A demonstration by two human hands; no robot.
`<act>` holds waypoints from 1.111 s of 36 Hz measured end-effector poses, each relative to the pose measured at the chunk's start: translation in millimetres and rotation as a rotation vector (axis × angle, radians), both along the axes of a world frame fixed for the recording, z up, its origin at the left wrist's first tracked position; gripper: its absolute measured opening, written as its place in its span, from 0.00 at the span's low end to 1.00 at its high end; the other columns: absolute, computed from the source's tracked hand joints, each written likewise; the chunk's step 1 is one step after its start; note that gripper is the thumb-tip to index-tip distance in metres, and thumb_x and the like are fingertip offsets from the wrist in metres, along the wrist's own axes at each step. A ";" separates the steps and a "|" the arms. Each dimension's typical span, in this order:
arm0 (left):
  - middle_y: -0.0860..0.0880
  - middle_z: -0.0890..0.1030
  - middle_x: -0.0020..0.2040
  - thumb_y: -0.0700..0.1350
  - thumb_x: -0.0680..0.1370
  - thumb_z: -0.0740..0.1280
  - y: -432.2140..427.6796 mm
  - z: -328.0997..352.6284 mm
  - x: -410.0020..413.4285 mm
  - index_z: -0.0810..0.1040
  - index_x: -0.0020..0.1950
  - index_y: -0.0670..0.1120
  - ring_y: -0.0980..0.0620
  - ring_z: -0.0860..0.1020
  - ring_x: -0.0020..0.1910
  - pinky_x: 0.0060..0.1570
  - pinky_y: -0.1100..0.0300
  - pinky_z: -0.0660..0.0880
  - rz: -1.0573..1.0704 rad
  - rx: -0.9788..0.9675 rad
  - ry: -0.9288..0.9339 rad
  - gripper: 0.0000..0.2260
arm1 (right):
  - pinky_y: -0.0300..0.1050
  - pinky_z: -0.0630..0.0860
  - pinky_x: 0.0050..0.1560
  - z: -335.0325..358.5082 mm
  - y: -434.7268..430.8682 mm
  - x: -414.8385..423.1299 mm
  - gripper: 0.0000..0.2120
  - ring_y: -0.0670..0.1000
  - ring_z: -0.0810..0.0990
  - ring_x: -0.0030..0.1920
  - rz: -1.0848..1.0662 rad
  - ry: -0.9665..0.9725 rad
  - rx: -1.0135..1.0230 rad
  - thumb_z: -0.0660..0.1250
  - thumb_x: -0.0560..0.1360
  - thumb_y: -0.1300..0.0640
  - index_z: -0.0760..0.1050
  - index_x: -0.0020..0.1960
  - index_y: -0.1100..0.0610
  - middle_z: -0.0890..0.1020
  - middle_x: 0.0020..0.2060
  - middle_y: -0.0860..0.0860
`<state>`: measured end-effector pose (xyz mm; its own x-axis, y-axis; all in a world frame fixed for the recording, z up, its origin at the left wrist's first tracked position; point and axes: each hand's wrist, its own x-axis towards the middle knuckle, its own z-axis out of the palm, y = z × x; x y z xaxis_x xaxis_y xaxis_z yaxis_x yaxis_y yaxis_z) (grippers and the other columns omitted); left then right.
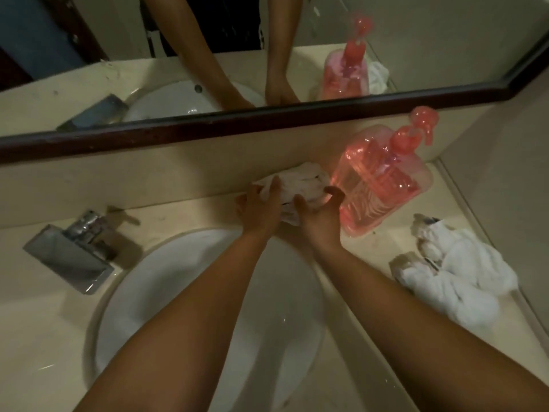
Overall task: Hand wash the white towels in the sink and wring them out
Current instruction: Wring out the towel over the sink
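A crumpled white towel (300,185) lies on the counter against the back wall, just behind the white oval sink (166,281). My left hand (261,209) rests on its left side with fingers laid over the cloth. To the right, my right hand (320,212) touches the towel with fingers spread and slightly curved. Another white towel (451,275), twisted and bunched, lies on the counter at the right. Part of the first towel is hidden under my hands.
A pink soap dispenser bottle (383,179) stands right next to my right hand. A chrome tap (74,251) sits left of the sink. A dark-framed mirror (237,126) runs along the wall above the beige counter (35,322).
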<state>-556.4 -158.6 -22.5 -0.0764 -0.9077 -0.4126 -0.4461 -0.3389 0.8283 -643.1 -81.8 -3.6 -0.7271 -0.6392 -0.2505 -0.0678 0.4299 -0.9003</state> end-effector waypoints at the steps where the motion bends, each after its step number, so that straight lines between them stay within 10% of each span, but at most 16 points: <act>1: 0.40 0.70 0.74 0.66 0.83 0.61 -0.9 1.0 -1.2 0.72 0.75 0.47 0.39 0.71 0.72 0.74 0.42 0.68 0.029 0.004 0.010 0.29 | 0.42 0.73 0.59 -1.3 0.9 1.6 0.32 0.52 0.78 0.61 -0.001 -0.003 -0.009 0.73 0.81 0.57 0.59 0.77 0.59 0.75 0.61 0.51; 7: 0.43 0.82 0.56 0.54 0.88 0.57 4.1 16.7 13.6 0.79 0.59 0.42 0.40 0.79 0.59 0.61 0.45 0.74 0.048 -0.216 0.024 0.18 | 0.59 0.75 0.69 4.7 20.2 10.0 0.30 0.57 0.79 0.65 0.061 -0.011 -0.007 0.70 0.79 0.52 0.63 0.77 0.54 0.79 0.65 0.52; 11: 0.50 0.76 0.38 0.56 0.87 0.61 3.3 45.6 24.1 0.71 0.38 0.47 0.47 0.76 0.40 0.43 0.52 0.71 0.004 -0.330 0.071 0.20 | 0.41 0.76 0.58 13.0 39.5 4.8 0.24 0.47 0.82 0.57 0.155 0.047 0.040 0.74 0.80 0.51 0.70 0.72 0.53 0.81 0.56 0.44; 18: 0.48 0.82 0.34 0.66 0.80 0.65 9.5 117.3 31.1 0.79 0.38 0.44 0.48 0.81 0.36 0.38 0.55 0.77 -0.016 -0.360 0.271 0.26 | 0.49 0.67 0.75 64.0 35.2 9.9 0.34 0.50 0.66 0.74 0.335 0.246 -0.069 0.70 0.76 0.36 0.69 0.80 0.41 0.68 0.75 0.52; 22: 0.58 0.76 0.26 0.55 0.86 0.65 13.4 166.6 48.3 0.75 0.35 0.47 0.63 0.74 0.28 0.32 0.68 0.71 -0.093 -0.420 0.282 0.21 | 0.50 0.80 0.66 113.6 24.3 21.8 0.29 0.47 0.81 0.65 0.517 0.149 -0.209 0.70 0.76 0.33 0.72 0.75 0.38 0.80 0.68 0.47; 28: 0.44 0.80 0.42 0.60 0.86 0.60 18.9 239.1 88.6 0.80 0.46 0.43 0.49 0.78 0.42 0.45 0.53 0.75 -0.130 -0.489 0.245 0.22 | 0.44 0.79 0.45 179.9 18.4 35.5 0.08 0.39 0.81 0.40 0.420 0.074 -0.416 0.67 0.85 0.49 0.81 0.50 0.49 0.84 0.40 0.43; 40: 0.46 0.85 0.40 0.68 0.85 0.49 53.5 262.9 131.2 0.81 0.43 0.42 0.47 0.82 0.42 0.47 0.49 0.78 0.000 -0.508 0.149 0.35 | 0.63 0.82 0.64 269.8 21.9 89.9 0.11 0.63 0.86 0.61 0.420 -0.490 -0.540 0.61 0.88 0.49 0.78 0.56 0.54 0.85 0.59 0.65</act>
